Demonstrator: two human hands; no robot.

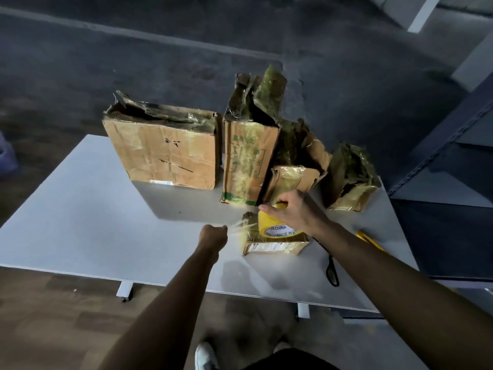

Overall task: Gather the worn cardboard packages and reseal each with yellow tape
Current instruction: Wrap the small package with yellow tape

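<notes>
While the right hand (296, 209) grips the yellow tape roll (269, 225) atop the small cardboard package (274, 247) on the worktop (80, 222), the left hand (214, 235) clenches its fingers (222, 230) on the tape strip (238, 225), drawn taut (for wrapping).

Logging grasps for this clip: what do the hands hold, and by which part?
Right hand grips the yellow tape roll over its top rim; left hand pinches the free tape end.

White table (80, 214), dark concrete floor (133, 62), grey metal shelving (453, 156), dim light
</notes>
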